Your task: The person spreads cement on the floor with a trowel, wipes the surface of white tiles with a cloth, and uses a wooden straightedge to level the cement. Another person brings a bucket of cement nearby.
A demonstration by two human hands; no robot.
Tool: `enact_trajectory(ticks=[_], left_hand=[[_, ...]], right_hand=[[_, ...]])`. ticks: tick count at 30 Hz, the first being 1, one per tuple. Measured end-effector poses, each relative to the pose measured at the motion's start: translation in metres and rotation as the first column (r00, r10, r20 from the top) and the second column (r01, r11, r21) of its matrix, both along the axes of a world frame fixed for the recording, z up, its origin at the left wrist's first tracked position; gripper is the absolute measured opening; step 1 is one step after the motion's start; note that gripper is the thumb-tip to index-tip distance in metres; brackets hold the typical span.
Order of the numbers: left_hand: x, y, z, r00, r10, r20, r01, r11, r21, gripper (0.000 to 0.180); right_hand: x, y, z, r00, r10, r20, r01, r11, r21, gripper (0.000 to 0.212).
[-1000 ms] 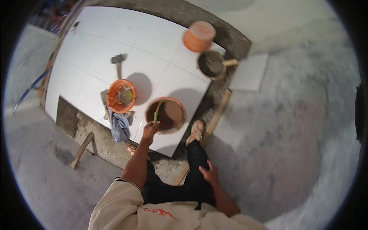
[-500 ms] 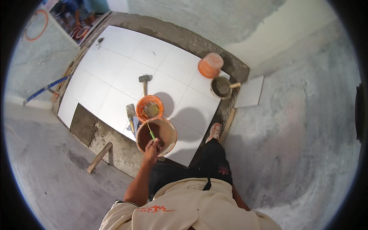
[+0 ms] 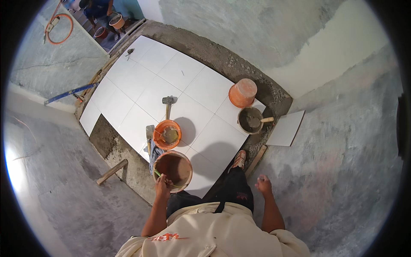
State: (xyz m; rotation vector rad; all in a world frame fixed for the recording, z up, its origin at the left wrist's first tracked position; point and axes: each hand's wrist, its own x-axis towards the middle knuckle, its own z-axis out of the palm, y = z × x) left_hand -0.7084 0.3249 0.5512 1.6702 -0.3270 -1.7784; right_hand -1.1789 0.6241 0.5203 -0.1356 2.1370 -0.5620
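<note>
My left hand [image 3: 162, 187] is closed on the green-gripped wire handle of a large, dull orange bucket [image 3: 187, 165], at the bucket's near left rim. Its inside looks brown and mostly shaded. To the right of my legs, my right hand [image 3: 263, 184] hangs over the grey floor, holding nothing, fingers loosely bent and thumb apart. Just beyond the large bucket stands a smaller orange bucket [image 3: 157, 130] with murky contents and something yellowish inside. Beside them lie a bluish cloth [image 3: 155, 155] and a flat-bladed tool [image 3: 149, 132]. A mallet [image 3: 168, 106] rests farther up the white tiles [image 3: 201, 124].
An overturned orange bucket [image 3: 243, 93] and a mortar pan [image 3: 243, 128] with a wooden-handled tool stand at the right. A loose tile [image 3: 287, 127] lies beside them. A wood piece [image 3: 112, 172] is at the left, a blue level [image 3: 70, 95] farther back. A person [image 3: 99, 10] carries a bucket beyond the doorway.
The large bucket looks smaller and lower, its handle now tipped to the near side with my left hand. My right hand has come into view at the right. The whole view has shifted slightly.
</note>
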Motion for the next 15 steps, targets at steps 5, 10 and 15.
enact_trajectory(ticks=[5,10,15], left_hand=[[-0.031,-0.001,0.000,0.996,-0.094,-0.004,0.093,0.969,0.230,0.018],[-0.038,-0.003,-0.006,0.968,-0.196,-0.154,0.225,0.952,0.206,0.021],[-0.036,-0.004,0.007,0.944,-0.288,-0.163,0.317,0.929,0.194,0.023]], right_hand=[[0.036,-0.011,-0.010,0.968,0.249,-0.029,-0.249,0.969,0.007,0.054],[0.104,-0.001,-0.039,0.919,0.307,-0.249,-0.309,0.951,0.035,0.054],[0.098,0.000,-0.026,0.969,0.246,-0.018,-0.246,0.969,0.007,0.054]])
